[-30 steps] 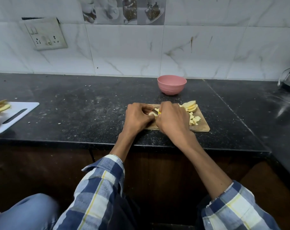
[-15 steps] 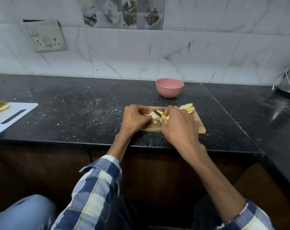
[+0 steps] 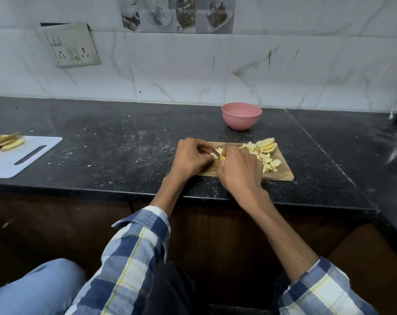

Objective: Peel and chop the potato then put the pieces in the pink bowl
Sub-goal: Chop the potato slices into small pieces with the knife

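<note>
A pale potato piece (image 3: 219, 151) lies on the wooden cutting board (image 3: 283, 172), pinched under the curled fingers of the left hand (image 3: 190, 158). The right hand (image 3: 239, 170) grips a knife (image 3: 218, 154) with a yellow handle, blade at the piece. Chopped pieces (image 3: 269, 161) and slices (image 3: 266, 145) sit on the board's right half. The pink bowl (image 3: 241, 115) stands just beyond the board on the black counter (image 3: 124, 142). Far left, a white board (image 3: 22, 155) carries more slices (image 3: 4, 142).
</note>
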`<state>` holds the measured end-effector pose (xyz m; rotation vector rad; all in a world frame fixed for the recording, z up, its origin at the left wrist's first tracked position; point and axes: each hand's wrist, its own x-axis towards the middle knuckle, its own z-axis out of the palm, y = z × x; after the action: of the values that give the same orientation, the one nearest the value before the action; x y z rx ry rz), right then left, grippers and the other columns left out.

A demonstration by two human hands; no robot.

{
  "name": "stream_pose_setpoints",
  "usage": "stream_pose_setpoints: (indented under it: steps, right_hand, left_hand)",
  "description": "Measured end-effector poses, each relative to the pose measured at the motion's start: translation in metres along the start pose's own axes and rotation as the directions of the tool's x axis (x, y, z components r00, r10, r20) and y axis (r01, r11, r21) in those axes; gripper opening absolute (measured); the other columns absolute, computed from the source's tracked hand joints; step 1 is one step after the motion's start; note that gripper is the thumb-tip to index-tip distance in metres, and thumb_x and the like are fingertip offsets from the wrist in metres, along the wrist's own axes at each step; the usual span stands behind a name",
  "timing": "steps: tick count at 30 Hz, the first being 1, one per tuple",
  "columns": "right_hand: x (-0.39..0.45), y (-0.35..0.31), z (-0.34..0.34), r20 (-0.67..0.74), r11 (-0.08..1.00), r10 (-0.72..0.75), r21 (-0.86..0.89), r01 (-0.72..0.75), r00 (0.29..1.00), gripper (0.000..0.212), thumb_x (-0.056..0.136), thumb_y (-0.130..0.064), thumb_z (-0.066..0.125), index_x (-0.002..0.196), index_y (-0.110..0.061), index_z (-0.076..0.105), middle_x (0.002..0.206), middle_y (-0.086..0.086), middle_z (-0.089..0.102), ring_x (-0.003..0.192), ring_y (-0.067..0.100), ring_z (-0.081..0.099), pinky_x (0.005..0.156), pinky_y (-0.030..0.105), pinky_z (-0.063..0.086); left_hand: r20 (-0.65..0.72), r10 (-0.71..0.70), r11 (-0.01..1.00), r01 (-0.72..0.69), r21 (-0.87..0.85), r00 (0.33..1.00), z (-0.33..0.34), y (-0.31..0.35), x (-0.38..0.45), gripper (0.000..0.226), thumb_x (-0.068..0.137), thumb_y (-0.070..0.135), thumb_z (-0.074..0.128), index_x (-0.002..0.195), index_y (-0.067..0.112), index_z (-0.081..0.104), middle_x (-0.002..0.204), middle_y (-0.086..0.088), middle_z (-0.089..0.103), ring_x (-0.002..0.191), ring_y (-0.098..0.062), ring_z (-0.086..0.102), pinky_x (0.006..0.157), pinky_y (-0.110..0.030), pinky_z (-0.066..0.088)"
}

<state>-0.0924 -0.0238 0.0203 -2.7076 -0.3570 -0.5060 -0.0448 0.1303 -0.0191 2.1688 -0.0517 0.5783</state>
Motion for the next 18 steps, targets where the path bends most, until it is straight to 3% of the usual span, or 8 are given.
stream_pose_setpoints:
  steps: [9,18]
  right_hand:
    - [-0.017,0.011,-0.037,0.099,0.995,0.032,-0.094,-0.022,0.995,0.023,0.093,-0.025,0.067,0.115,-0.023,0.063,0.109,0.005,0.066,0.099,0.029,0.061,0.073,0.036,0.038]
    - [-0.018,0.001,-0.023,-0.014,1.0,0.008,0.003,-0.008,1.0,0.021,0.099,-0.023,0.057,0.119,-0.018,0.059,0.109,0.009,0.066,0.1,0.033,0.062,0.072,0.037,0.037]
  left_hand:
    - [-0.023,-0.022,1.0,0.022,0.0,1.0,0.004,-0.001,-0.001,0.026,0.075,0.003,0.083,0.1,0.008,0.081,0.082,0.0,0.078,0.072,0.002,0.073,0.074,-0.015,0.059]
    - [-0.051,0.007,1.0,-0.008,-0.022,0.999,0.001,-0.003,-0.008,0.032,0.077,0.002,0.085,0.109,0.008,0.081,0.089,-0.001,0.08,0.078,-0.001,0.074,0.081,-0.018,0.06]
